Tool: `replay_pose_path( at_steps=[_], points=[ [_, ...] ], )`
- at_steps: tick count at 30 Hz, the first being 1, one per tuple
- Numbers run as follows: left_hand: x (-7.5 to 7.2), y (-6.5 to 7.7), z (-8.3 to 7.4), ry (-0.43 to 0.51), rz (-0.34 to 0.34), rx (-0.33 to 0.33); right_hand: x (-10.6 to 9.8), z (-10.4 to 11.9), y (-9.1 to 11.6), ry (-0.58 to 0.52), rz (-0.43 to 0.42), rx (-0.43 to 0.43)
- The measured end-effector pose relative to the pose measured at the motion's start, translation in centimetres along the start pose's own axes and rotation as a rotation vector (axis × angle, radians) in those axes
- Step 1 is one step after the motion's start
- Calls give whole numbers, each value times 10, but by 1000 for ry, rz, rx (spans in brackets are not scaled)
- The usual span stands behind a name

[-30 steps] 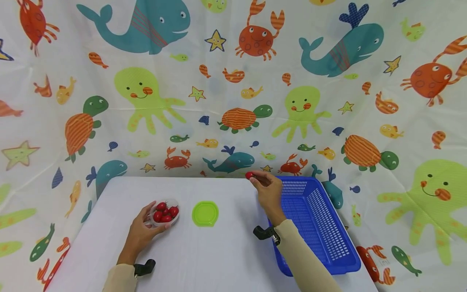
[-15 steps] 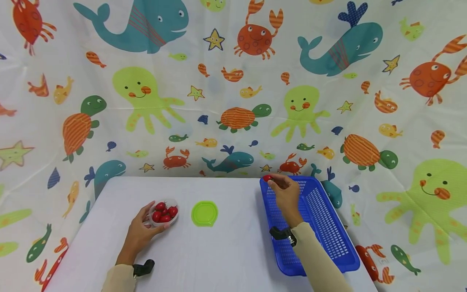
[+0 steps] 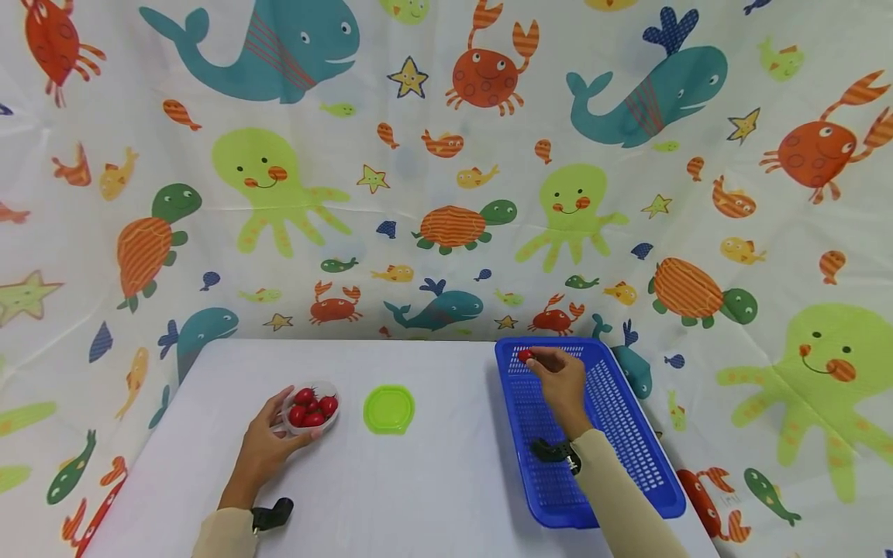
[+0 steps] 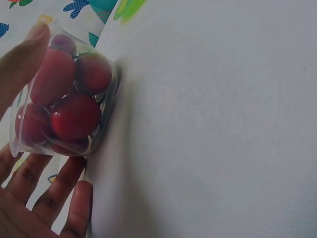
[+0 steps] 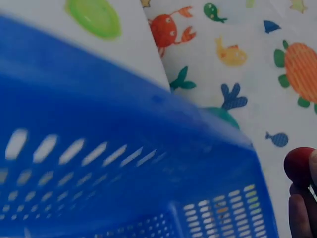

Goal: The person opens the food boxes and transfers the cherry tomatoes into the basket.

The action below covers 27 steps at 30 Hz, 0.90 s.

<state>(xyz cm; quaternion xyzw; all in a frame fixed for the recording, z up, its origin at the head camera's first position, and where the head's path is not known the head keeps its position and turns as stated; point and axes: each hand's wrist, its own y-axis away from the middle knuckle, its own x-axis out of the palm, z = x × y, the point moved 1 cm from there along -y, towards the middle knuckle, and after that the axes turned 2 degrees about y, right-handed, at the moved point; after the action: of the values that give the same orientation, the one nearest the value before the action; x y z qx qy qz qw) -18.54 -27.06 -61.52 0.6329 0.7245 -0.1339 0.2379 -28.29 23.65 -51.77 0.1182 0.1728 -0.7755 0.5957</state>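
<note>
My left hand (image 3: 267,442) grips a clear plastic cup (image 4: 113,84) from its left side. Several red cherry tomatoes (image 3: 312,411) fill it, and in the left wrist view the cup stands on the white tabletop. Over the far end of a blue plastic basket (image 3: 533,496), my right hand (image 3: 563,385) pinches one cherry tomato (image 3: 525,356) between thumb and fingertips. The same tomato (image 5: 299,166) shows at the right edge of the right wrist view, where most of the hand is cut off.
A round light-green lid (image 3: 388,409) lies on the white table (image 3: 418,496) between cup and basket. Behind the table hangs a white curtain (image 3: 418,178) printed with sea animals. The basket's raised perforated walls stand near the table's right edge.
My right hand has carried the tomato rightward from beside the basket to above its far end, dipping slightly. The left hand and cup stay in place.
</note>
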Motion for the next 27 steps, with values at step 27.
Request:
replay_pose_path(
  at_steps=[27],
  points=[
    [2, 0, -3, -6, -1, -15, -4, -44, -14, 253, 169, 104]
  ],
)
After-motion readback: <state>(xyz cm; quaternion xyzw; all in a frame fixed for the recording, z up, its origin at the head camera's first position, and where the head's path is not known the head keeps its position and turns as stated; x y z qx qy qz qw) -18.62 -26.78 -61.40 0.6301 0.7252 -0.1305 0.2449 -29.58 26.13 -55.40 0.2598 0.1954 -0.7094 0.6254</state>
